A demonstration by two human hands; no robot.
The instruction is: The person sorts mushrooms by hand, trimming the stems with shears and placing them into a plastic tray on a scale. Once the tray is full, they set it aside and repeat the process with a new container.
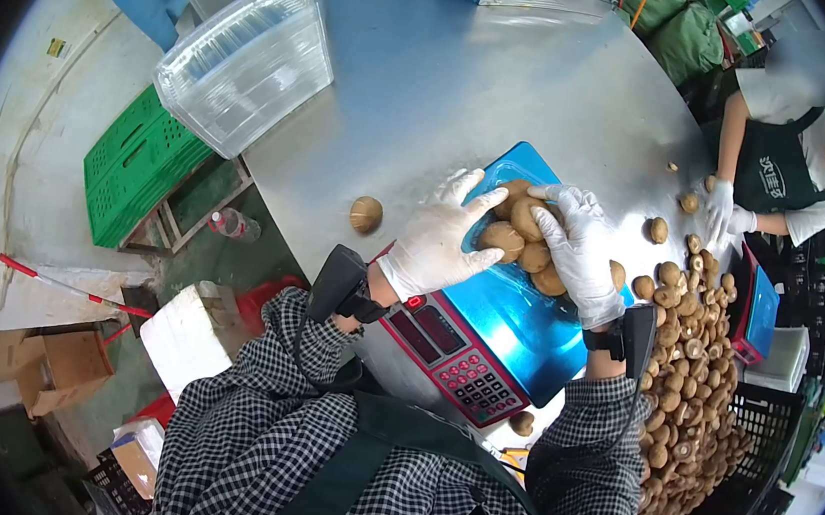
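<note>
Brown mushrooms are heaped in a clear plastic tray on the blue pan of a digital scale. My left hand, in a white glove, lies at the tray's left side with its fingers spread, the tips touching the mushrooms. From the right, my right hand, gloved too, bends its fingers and thumb round a mushroom at the top of the heap. Its palm hides part of the tray. A single mushroom sits on the metal table left of my left hand.
A large pile of mushrooms spreads on the right beside a black crate. Stacked clear trays stand at the far left of the metal table. Across the right corner, a co-worker reaches gloved hands towards the pile, near another scale.
</note>
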